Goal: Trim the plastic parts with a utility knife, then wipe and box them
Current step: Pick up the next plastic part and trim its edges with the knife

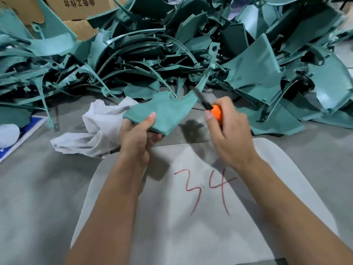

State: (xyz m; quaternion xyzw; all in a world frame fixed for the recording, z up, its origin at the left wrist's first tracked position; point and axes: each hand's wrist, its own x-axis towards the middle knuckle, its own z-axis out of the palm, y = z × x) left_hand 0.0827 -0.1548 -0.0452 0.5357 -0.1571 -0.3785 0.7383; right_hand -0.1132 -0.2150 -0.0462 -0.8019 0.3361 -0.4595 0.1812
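My left hand (137, 135) grips the near edge of a teal plastic part (168, 111), thumb on top, holding it above the table. A thin curved arm of the part rises up and to the right. In my right hand (228, 134) is an orange utility knife (216, 112). Its dark blade (200, 96) points up and left, close to the part's right edge; the blade is blurred. A crumpled white cloth (99, 131) lies on the table just left of my left hand.
A big heap of teal plastic parts (191, 50) fills the far side of the table. Cardboard boxes (80, 10) stand behind it at the left. A white sheet marked "34" in red (206, 190) lies under my forearms. A white and blue object (11, 134) sits at the left edge.
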